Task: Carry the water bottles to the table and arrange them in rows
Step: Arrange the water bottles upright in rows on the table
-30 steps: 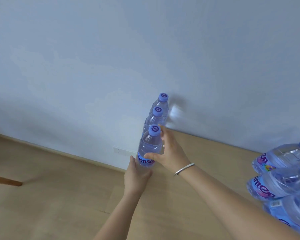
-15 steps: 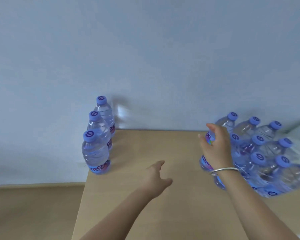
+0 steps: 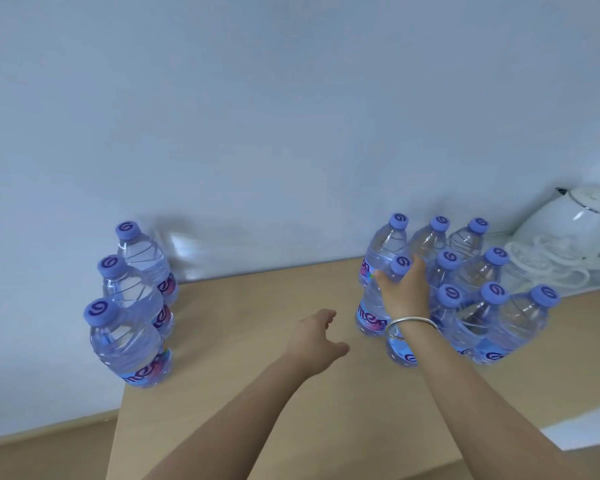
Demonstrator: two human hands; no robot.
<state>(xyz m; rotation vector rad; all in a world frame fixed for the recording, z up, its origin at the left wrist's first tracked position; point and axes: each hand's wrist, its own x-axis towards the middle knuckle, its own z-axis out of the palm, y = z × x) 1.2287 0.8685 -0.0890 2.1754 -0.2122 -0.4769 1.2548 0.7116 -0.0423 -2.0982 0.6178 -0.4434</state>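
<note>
Three clear water bottles with purple caps stand in a row (image 3: 132, 306) along the left edge of the light wooden table (image 3: 264, 393). A cluster of several more such bottles (image 3: 482, 296) stands at the right, near the wall. My right hand (image 3: 404, 289), with a silver bangle at the wrist, is wrapped around the upper part of a bottle (image 3: 371, 313) on the cluster's left side. My left hand (image 3: 314, 339) hovers over the table's middle, fingers apart, holding nothing.
A white electric kettle (image 3: 575, 223) with a coiled white cord (image 3: 541, 265) sits at the far right against the wall. The table's left edge drops to a wooden floor (image 3: 42, 455). The pale wall (image 3: 291, 133) runs right behind the bottles.
Both hands left the third bottle of the left row. My view swung right; my right hand reached the bottle cluster and closed on one bottle, while my left hand moved over the table's middle.
</note>
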